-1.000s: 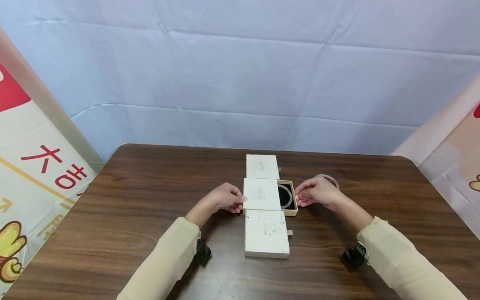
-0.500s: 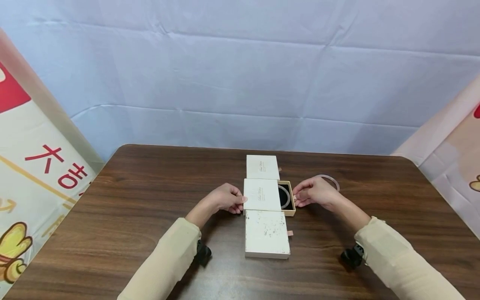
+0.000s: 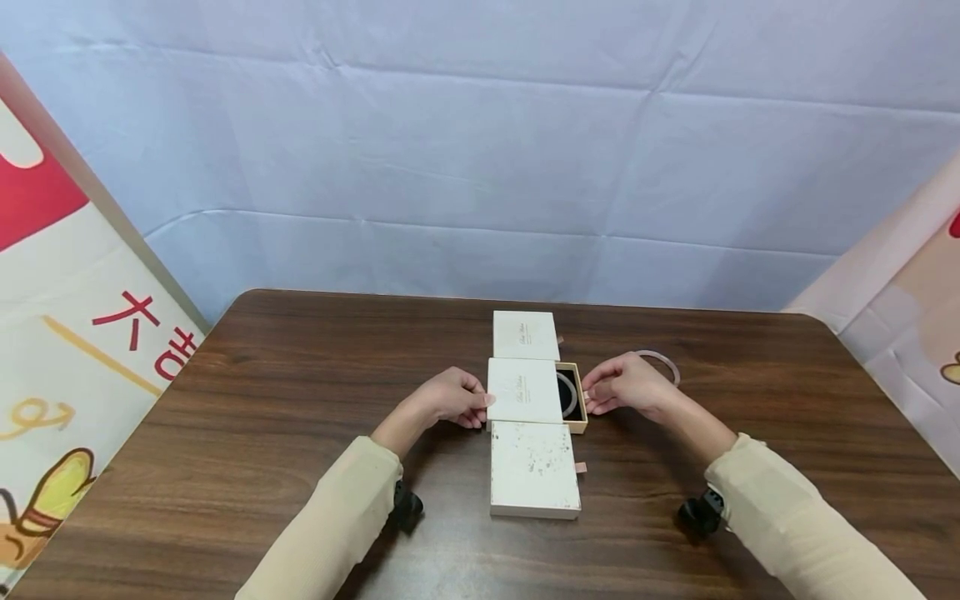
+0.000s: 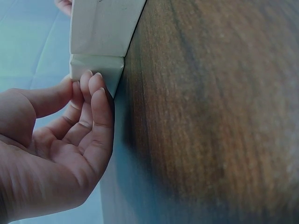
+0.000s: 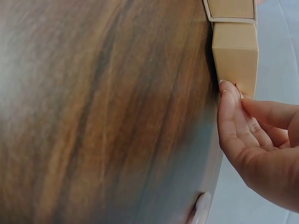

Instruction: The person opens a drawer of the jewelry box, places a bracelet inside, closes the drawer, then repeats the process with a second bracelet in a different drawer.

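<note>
Three flat white gift boxes stand in a column on the table. The middle box (image 3: 523,389) has its tan drawer (image 3: 582,412) partly out to the right. On the drawer's black lining lies a pale bangle (image 3: 572,396), its left part hidden under the sleeve. My left hand (image 3: 453,397) holds the sleeve's left end, thumb on the top edge and curled fingers against the end face (image 4: 100,67). My right hand (image 3: 626,385) pinches the small pull tab at the drawer front (image 5: 238,60); the fingers mostly cover the tab. Behind this hand lies another pale bangle (image 3: 663,360).
The far white box (image 3: 523,333) and the near speckled white box (image 3: 534,468) stand against the middle one, their drawers in. A pink pull tab (image 3: 581,468) sticks out of the near box. Brown wooden tabletop (image 3: 300,367) surrounds them, with a pale cloth (image 3: 480,150) behind.
The drawer with its bangle has slid left, further into the sleeve, and my right hand has moved left with it. My left hand and the sleeve have stayed put.
</note>
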Available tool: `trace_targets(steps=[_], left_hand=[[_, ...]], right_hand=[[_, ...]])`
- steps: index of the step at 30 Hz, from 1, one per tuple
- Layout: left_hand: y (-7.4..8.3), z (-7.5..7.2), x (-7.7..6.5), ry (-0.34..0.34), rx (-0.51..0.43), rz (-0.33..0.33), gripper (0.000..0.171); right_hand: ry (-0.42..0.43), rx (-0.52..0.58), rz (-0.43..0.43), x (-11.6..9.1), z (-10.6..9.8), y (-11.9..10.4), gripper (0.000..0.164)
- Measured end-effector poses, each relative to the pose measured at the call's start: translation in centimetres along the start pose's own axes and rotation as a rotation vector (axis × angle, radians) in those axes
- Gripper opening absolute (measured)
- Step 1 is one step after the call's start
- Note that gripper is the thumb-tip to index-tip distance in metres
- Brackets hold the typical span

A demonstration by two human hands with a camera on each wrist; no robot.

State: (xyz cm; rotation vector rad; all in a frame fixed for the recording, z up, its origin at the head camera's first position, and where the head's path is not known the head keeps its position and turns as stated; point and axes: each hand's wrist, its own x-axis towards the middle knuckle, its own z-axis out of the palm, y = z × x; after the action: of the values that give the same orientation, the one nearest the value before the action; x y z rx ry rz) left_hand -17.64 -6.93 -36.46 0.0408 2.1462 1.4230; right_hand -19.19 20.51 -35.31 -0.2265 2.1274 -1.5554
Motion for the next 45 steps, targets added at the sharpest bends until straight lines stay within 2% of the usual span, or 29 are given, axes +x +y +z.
trace_targets(steps=[33,45], left_hand=[[0.1,0.1,-0.2,-0.01,-0.002,-0.005,0.018],[0.1,0.1,-0.1,-0.014,-0.01,-0.007,0.019]], right_hand=[[-0.024,0.005,-0.029,1.0,1.3,-0.2,0.02],[-0.079,0.046,-0.018,1.8,1.5,0.0,0.02]])
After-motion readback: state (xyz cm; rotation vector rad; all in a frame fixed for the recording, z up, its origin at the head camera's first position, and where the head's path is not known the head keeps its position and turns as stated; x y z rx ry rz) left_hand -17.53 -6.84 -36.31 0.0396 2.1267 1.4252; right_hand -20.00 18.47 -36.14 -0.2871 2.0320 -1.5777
